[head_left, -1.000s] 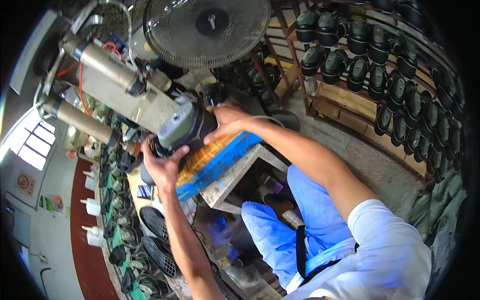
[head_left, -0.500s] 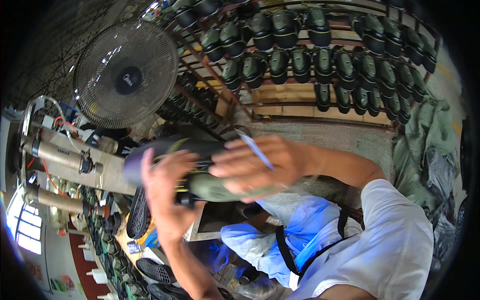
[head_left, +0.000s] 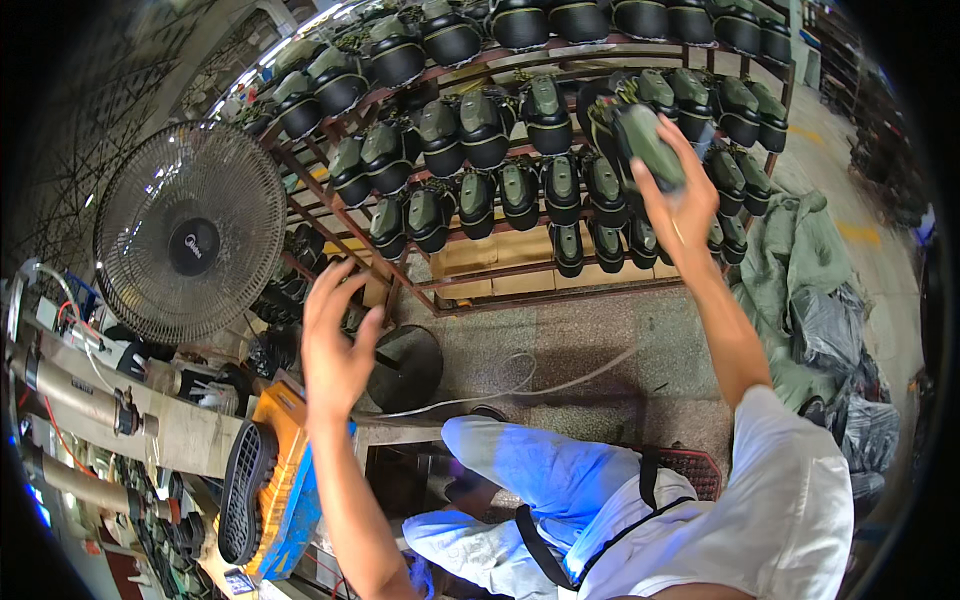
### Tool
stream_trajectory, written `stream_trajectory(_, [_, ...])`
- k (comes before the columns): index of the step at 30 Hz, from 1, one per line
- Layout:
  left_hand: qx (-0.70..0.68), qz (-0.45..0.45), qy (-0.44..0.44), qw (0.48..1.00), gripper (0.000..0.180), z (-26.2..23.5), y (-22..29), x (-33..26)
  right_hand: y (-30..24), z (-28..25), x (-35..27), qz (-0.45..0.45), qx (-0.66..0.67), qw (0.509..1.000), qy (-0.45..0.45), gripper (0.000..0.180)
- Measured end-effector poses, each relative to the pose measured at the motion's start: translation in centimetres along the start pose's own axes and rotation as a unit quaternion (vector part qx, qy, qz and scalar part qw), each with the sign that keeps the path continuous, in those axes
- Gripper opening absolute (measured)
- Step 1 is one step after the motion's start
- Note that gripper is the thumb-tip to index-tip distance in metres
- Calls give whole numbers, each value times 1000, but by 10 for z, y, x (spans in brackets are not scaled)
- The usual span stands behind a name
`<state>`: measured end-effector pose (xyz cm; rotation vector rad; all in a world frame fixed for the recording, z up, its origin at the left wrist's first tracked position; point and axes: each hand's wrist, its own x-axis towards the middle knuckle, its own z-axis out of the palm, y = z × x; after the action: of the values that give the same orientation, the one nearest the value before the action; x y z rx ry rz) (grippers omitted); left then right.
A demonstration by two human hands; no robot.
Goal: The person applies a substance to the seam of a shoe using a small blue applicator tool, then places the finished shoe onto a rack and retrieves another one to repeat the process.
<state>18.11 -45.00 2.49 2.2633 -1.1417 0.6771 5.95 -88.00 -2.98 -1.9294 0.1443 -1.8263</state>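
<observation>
My right hand (head_left: pixel 688 208) is stretched out to the rack at the upper right. Its thumb and fingers close round a green and black shoe (head_left: pixel 645 138), which is slightly blurred and overlaps the shoes behind it. A small bluish strip (head_left: pixel 706 138) shows beside those fingers; its kind cannot be made out. My left hand (head_left: pixel 335 345) is raised to the right of the fan, fingers spread, with nothing in it. Below that hand, a black shoe sole (head_left: pixel 245 492) leans against an orange and blue box-like object (head_left: pixel 290 500).
A metal rack (head_left: pixel 560 297) ahead carries rows of green and black shoes. A large round fan (head_left: pixel 190 240) stands at the left, above a bench with beige cylinders (head_left: pixel 75 392). Green sacks (head_left: pixel 785 270) lie at the right. A thin hose (head_left: pixel 520 392) crosses the floor.
My right hand has moved from the middle up to the rack with the shoe. The left hand has let go of the shoe and opened. The view has shifted.
</observation>
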Motion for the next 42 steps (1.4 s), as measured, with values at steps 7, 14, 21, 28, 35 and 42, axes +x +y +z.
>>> stream_trajectory(7, [183, -142, -100, 968, 20, -31, -104, -114, 125, 150, 52, 85, -110, 990, -18, 47])
stream_trajectory(14, [107, -273, -161, 942, 20, 4, -70, -101, -2, 241, -5, -111, -14, 991, -80, 59])
stream_trajectory(21, [92, -266, -129, 951, 17, -5, -67, -109, 32, 284, -10, 37, -8, 995, -94, 61])
stream_trajectory(28, [111, -264, -129, 949, 16, 7, -70, -100, 35, 261, -2, 22, -59, 992, -108, 56])
stream_trajectory(35, [26, -88, 38, 995, 39, 4, -24, -101, -66, 88, -26, 51, 199, 963, -175, 47])
stream_trajectory(42, [73, -79, -30, 994, 106, -30, 24, -137, -191, 24, -12, -74, 434, 749, -496, 49])
